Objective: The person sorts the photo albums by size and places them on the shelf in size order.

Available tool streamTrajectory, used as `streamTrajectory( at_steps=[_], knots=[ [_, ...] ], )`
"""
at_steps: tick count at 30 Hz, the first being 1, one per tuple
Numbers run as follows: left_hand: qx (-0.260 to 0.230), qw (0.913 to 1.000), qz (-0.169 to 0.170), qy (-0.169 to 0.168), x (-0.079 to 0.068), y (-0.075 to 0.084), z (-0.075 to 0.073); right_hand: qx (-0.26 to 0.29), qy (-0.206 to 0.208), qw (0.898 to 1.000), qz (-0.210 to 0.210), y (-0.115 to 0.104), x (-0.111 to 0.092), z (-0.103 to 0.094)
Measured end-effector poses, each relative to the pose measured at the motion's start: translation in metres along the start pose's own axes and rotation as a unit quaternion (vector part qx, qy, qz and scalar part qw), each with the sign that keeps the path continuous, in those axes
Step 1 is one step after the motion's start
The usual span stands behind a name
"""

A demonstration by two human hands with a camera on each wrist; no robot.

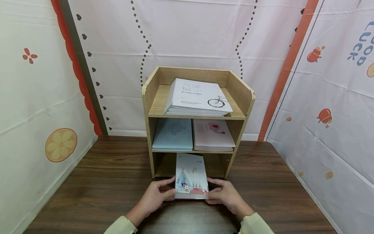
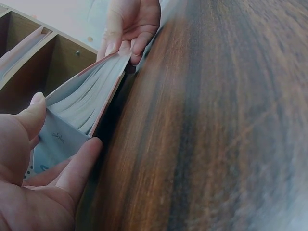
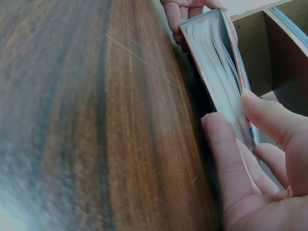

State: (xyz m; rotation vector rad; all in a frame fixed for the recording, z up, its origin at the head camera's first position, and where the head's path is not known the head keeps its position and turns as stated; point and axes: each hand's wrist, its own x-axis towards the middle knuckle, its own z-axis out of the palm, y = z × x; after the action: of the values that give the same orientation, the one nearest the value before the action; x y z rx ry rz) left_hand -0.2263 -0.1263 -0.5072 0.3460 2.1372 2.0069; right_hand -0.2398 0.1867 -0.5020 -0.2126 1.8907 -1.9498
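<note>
A thick book [image 1: 191, 172] with a tent drawing on its white cover lies flat at the mouth of the shelf's bottom compartment, its far end inside. My left hand [image 1: 159, 195] grips its left side, thumb near the top cover and fingers lower down. On the opposite side my right hand [image 1: 225, 196] holds it the same way. In the left wrist view the book's page block [image 2: 91, 91] shows between its covers, with the left thumb at the upper corner. The right wrist view has the right thumb on the cover's edge and a finger under the book [image 3: 216, 67].
The wooden shelf [image 1: 194, 117] stands at the back of the brown table [image 1: 117, 182]. On its top lies a stack of white books [image 1: 201, 94]. Its middle level bears a blue folder [image 1: 173, 135] on the left and a pink folder [image 1: 214, 135] on the right. Printed cloth [image 1: 193, 35] hangs behind.
</note>
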Motion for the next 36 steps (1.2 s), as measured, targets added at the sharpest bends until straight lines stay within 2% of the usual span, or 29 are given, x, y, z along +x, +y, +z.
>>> streamTrajectory(
  at_steps=[36],
  knots=[
    [0.001,1.0000,0.005,-0.003,0.0048,0.0022,-0.0009,-0.004,0.021,1.000,0.005,-0.0058,0.0048,0.0015]
  ],
)
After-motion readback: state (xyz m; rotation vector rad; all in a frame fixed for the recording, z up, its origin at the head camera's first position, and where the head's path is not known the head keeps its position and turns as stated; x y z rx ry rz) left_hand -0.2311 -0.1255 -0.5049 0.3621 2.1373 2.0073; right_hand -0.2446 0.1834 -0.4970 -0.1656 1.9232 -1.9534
